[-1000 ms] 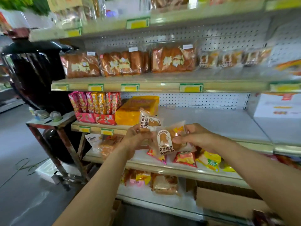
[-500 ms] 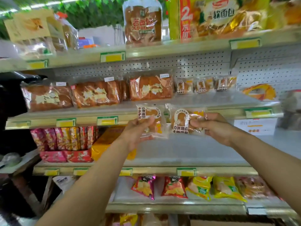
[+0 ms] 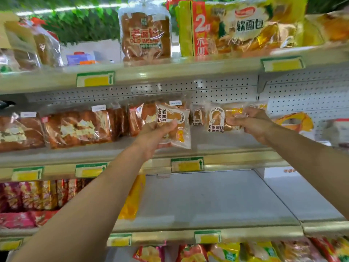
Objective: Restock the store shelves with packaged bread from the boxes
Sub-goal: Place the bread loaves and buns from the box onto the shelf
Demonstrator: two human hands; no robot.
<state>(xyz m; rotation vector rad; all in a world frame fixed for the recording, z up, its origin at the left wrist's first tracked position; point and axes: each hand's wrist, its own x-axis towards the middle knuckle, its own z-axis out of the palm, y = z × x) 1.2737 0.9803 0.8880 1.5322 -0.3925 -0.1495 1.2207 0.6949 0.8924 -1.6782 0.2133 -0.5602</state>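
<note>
One light, soft, crinkly bread packet [image 3: 174, 127] is pinched in each hand [image 3: 156, 135], [image 3: 251, 122], best held by its edges.

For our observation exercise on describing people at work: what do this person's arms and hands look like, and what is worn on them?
Both forearms are bare, with no sleeve showing anywhere in the picture. The left hand and the right hand wear no gloves. No watch, ring or bracelet can be seen on the wrists or fingers.

You're facing cream metal shelving [image 3: 217, 65] w/ grey perforated back panel [image 3: 217, 91]. Yellow price-tag holders [image 3: 95, 78] run along front edges. Green foliage [image 3: 81, 25] up top by a bright light strip [image 3: 75, 8].
</note>
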